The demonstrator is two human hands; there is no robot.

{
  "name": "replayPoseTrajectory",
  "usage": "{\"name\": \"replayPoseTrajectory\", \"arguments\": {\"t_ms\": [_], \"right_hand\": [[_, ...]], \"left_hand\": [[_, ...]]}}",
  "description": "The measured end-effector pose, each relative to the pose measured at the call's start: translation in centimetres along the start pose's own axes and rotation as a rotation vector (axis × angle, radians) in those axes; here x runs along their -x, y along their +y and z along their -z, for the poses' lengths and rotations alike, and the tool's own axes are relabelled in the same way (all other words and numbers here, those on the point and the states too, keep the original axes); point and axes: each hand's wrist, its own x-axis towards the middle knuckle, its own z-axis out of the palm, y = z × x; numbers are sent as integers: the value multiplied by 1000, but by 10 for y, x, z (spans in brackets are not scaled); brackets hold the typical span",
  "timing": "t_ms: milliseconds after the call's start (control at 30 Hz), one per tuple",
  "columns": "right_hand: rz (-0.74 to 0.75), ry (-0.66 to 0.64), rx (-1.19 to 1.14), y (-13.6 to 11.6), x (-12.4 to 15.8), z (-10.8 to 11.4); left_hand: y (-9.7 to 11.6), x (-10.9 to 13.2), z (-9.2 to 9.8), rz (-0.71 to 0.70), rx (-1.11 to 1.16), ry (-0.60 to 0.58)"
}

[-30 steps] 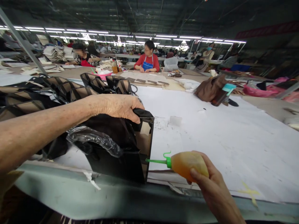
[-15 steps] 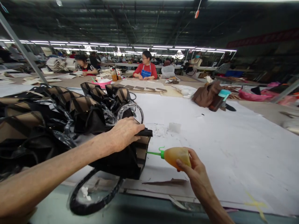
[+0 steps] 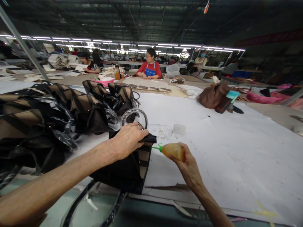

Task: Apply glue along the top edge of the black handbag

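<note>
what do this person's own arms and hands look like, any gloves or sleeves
Both hands, left and right, are ungloved. The left forearm and right forearm are bare as far as the picture shows them, with no sleeve or cuff to be made out. No watch or bracelet shows on either wrist.

One left hand [image 3: 127,138] plus one right hand [image 3: 184,156], so two. Just one squeeze bottle [image 3: 173,152]. One black bag [image 3: 126,178] in front, and at least six other bags [image 3: 91,119], too jumbled for an exact number tbh. One teal-lidded jug [image 3: 223,104].
</note>
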Motion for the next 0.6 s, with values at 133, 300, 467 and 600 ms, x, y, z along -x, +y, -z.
{"name": "replayPoseTrajectory", "arguments": {"t_ms": [133,300,467,600], "right_hand": [[-18,5,52,1,1,-3],[-63,-14,40,3,4,-3],[-88,-40,56,7,5,-2],[-88,-56,24,12,5,-2]], "left_hand": [[1,3,-4,1,17,-13],[3,8,-3,7,28,-33],[6,13,-5,-5,42,-22],[9,18,-5,1,51,-14]]}}
